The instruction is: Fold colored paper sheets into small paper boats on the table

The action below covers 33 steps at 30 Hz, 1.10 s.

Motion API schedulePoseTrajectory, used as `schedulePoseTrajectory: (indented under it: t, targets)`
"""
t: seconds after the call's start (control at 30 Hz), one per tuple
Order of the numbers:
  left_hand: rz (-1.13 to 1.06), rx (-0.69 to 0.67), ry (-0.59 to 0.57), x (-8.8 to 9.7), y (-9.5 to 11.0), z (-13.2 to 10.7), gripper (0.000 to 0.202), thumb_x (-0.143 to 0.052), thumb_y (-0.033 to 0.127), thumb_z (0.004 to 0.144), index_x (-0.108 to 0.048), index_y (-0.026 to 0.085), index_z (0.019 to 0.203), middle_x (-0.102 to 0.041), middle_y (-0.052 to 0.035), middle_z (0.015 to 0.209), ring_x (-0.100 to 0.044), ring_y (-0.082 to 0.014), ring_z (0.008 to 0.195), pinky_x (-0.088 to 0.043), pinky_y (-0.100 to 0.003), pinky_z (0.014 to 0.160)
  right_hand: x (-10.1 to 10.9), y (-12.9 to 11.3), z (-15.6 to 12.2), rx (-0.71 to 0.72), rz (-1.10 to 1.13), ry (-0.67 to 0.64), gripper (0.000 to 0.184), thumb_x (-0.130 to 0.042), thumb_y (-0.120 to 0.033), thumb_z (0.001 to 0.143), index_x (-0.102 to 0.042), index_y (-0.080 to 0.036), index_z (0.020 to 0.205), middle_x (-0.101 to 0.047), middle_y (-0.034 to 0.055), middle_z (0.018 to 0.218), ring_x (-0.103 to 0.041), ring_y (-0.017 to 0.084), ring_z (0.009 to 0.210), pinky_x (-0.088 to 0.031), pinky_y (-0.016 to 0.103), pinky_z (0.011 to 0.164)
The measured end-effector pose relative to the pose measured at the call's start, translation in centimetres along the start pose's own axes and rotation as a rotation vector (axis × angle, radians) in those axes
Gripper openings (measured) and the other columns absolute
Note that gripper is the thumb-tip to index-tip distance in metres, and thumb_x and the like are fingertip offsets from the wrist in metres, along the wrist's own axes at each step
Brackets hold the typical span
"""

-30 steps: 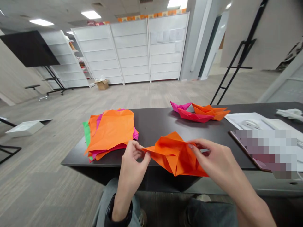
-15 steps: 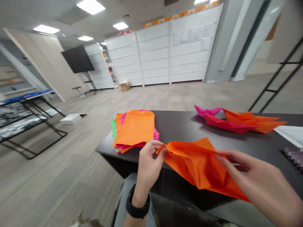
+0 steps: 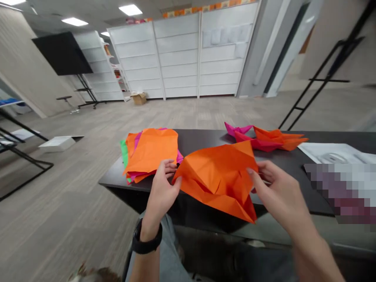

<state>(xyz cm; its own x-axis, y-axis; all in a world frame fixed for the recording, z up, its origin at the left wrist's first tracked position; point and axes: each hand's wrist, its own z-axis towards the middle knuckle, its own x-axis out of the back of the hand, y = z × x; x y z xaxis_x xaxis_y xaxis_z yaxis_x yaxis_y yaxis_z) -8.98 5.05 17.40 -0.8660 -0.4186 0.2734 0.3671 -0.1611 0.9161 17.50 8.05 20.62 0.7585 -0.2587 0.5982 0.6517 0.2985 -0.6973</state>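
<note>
- Your left hand pinches the orange sheet's left edge.
- Your right hand pinches its right edge.
- The sheet hangs creased above the table's near edge, beside the paper stack.

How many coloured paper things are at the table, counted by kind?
Orange sheet, held by left hand and right hand: 1
Stack of flat sheets: 1
Group of folded figures: 1
Total: 3
</note>
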Motion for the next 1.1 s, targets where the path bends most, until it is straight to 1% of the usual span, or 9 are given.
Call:
schedulePoseTrajectory:
  t: [0.13, 0.37, 0.43, 0.53, 0.63, 0.77, 0.83, 0.93, 1.1]
  targets:
    - [0.084, -0.137, -0.048, -1.0, 0.6, -0.8, 0.053, -0.073, 0.023, 0.075, -0.051, 0.021, 0.123, -0.060, -0.0098, 0.122, -0.060, -0.0248, 0.119, -0.048, -0.044, 0.103, 0.1, -1.4, -0.4, -0.061, 0.018, -0.028, 0.019, -0.052, -0.033, 0.089, -0.067, -0.021, 0.089, -0.075, 0.0051, 0.083, -0.070, 0.021, 0.070, -0.051, 0.031, 0.063]
    - [0.116, -0.007, -0.108, -2.0, -0.2, -0.9, 0.047, -0.064, 0.020, 0.081, -0.047, 0.021, 0.124, -0.064, -0.0049, 0.100, -0.069, -0.0185, 0.082, -0.058, -0.035, 0.076, 1.4, -0.8, -0.4, -0.039, 0.068, 0.095, 0.022, -0.052, -0.033, 0.090, -0.065, -0.020, 0.080, -0.071, 0.0039, 0.078, -0.066, 0.020, 0.069, -0.047, 0.030, 0.066]
    - [0.197, -0.185, 0.003, -1.9, 0.2, -0.9, 0.045, -0.066, 0.016, 0.079, -0.050, 0.020, 0.121, -0.062, -0.0066, 0.104, -0.067, -0.0205, 0.091, -0.056, -0.038, 0.083, 1.9, -0.4, -0.4, -0.055, 0.071, 0.149, 0.022, -0.052, -0.035, 0.090, -0.063, -0.020, 0.077, -0.069, 0.0036, 0.076, -0.064, 0.019, 0.068, -0.046, 0.031, 0.066]
    - [0.361, -0.628, 0.153, -1.7, 1.8, -1.5, 0.031, -0.067, 0.009, 0.079, -0.059, 0.020, 0.107, -0.063, -0.0064, 0.105, -0.062, -0.0227, 0.103, -0.050, -0.040, 0.095, 2.3, -0.1, -0.6, -0.064, 0.068, 0.184, 0.023, -0.052, -0.035, 0.090, -0.058, -0.021, 0.073, -0.065, 0.0021, 0.073, -0.062, 0.018, 0.065, -0.044, 0.030, 0.064]
    - [0.453, -0.868, -0.165, -1.7, 3.4, -2.4, 0.018, -0.066, 0.014, 0.085, -0.061, 0.020, 0.101, -0.067, -0.0048, 0.097, -0.063, -0.0212, 0.095, -0.050, -0.036, 0.087, 2.4, -0.4, -0.7, -0.046, 0.118, 0.137, 0.021, -0.052, -0.034, 0.090, -0.056, -0.021, 0.073, -0.062, 0.0003, 0.072, -0.059, 0.016, 0.062, -0.042, 0.029, 0.061]
    - [0.489, -0.822, -0.520, -2.5, 4.1, -3.0, 0.045, -0.077, 0.047, 0.079, -0.059, 0.015, 0.106, -0.069, -0.0091, 0.099, -0.063, -0.0250, 0.092, -0.050, -0.039, 0.082, 2.6, -0.8, -0.9, -0.065, 0.195, 0.110, 0.022, -0.055, -0.034, 0.087, -0.054, -0.021, 0.070, -0.059, -0.0009, 0.067, -0.056, 0.014, 0.059, -0.041, 0.027, 0.057]
    - [0.486, -0.823, -0.608, -2.8, 4.0, -3.0, 0.038, -0.077, 0.044, 0.080, -0.062, 0.016, 0.100, -0.069, -0.0058, 0.092, -0.062, -0.0226, 0.086, -0.048, -0.038, 0.080, 2.7, -0.6, -0.8, -0.076, 0.225, 0.104, 0.022, -0.056, -0.035, 0.086, -0.054, -0.021, 0.069, -0.059, -0.0007, 0.067, -0.055, 0.014, 0.058, -0.040, 0.027, 0.056]
    - [0.480, -0.901, -0.648, -2.8, 3.9, -3.0, 0.009, -0.070, 0.025, 0.088, -0.066, 0.021, 0.082, -0.066, -0.0013, 0.083, -0.057, -0.0188, 0.081, -0.045, -0.035, 0.078, 2.9, 0.0, -0.6, -0.082, 0.248, 0.121, 0.022, -0.056, -0.036, 0.086, -0.055, -0.021, 0.069, -0.059, -0.0006, 0.068, -0.055, 0.014, 0.060, -0.040, 0.026, 0.055]
    - [0.535, -1.019, -0.505, -1.0, 3.8, -2.9, 0.017, -0.067, 0.009, 0.086, -0.070, 0.024, 0.080, -0.070, -0.0025, 0.103, -0.055, -0.0223, 0.099, -0.044, -0.038, 0.089, 4.1, 1.2, 0.2, -0.237, 0.448, 0.084, 0.023, -0.063, -0.038, 0.078, -0.056, -0.021, 0.065, -0.053, -0.0023, 0.062, -0.049, 0.013, 0.054, -0.035, 0.025, 0.049]
